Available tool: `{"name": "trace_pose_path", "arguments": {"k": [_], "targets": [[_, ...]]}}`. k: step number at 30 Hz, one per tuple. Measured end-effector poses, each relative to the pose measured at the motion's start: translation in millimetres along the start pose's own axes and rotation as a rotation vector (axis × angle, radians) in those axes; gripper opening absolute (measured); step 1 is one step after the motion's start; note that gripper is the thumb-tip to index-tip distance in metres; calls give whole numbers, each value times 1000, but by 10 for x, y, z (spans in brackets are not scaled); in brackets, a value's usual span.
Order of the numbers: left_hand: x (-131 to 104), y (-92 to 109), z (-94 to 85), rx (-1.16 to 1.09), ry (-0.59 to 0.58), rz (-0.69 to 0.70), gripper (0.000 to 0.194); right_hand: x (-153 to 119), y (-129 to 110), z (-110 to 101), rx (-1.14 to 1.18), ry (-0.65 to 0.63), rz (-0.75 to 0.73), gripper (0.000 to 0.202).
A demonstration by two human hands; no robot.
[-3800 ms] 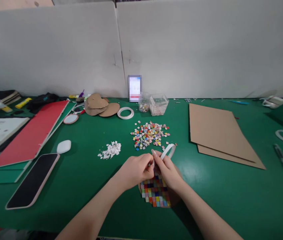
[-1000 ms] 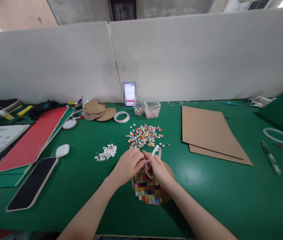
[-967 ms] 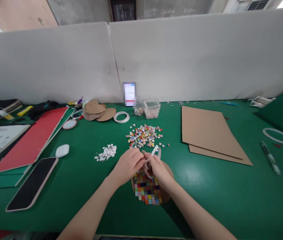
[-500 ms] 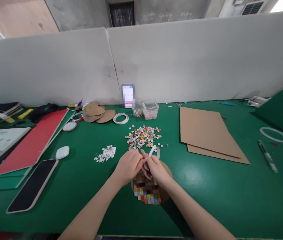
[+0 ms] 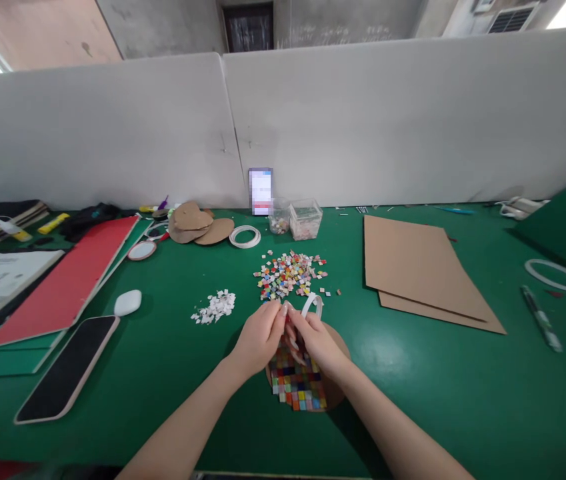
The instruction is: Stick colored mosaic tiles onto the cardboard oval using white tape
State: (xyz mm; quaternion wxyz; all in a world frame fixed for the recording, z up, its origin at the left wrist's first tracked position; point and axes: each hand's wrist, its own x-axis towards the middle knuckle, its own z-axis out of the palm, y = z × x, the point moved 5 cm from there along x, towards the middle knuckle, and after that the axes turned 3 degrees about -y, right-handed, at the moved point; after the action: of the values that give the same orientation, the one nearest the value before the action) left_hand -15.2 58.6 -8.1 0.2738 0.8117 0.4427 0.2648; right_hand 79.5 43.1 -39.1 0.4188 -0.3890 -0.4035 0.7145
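Above a round cardboard disc [image 5: 335, 393] partly covered with colored mosaic tiles [image 5: 299, 397], my two hands meet at the fingertips. My right hand [image 5: 321, 347] is closed around a white roll of tape [image 5: 319, 304], whose loop sticks out past the fingers. Thumb and fingers of my left hand [image 5: 257, 335] pinch together against the right fingertips; a small reddish bit shows there, too small to name. Just beyond the hands lies a heap of loose mosaic tiles [image 5: 290, 273]. Scraps of white paper [image 5: 215, 307] are piled to the left.
Cardboard sheets [image 5: 413, 260] lie at right, near a marker pen [image 5: 541, 319] and a white ring [image 5: 556, 275]. At the back stand clear plastic boxes [image 5: 305, 219], a lit phone [image 5: 261, 192], another tape roll [image 5: 245, 237] and cardboard discs [image 5: 215, 231]. A dark phone [image 5: 67, 370] lies at left.
The view has shifted slightly, moving everything a little to the right. My fingertips have shifted a little, and a reddish bit now shows between them. The tape roll stays in my right hand.
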Motion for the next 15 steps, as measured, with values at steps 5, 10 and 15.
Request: {"name": "trace_pose_path", "arguments": {"k": [5,10,15], "targets": [[-13,-25,25,-64,-40,-57,29,11,39,-27,-30,23,-4,48],[11,-18,-42,-113,-42,-98,30,6,-11,-31,-109,20,-18,48],[-97,-102,-207,-125,-34,-290,35,29,-167,-212,-305,230,-192,50]]}}
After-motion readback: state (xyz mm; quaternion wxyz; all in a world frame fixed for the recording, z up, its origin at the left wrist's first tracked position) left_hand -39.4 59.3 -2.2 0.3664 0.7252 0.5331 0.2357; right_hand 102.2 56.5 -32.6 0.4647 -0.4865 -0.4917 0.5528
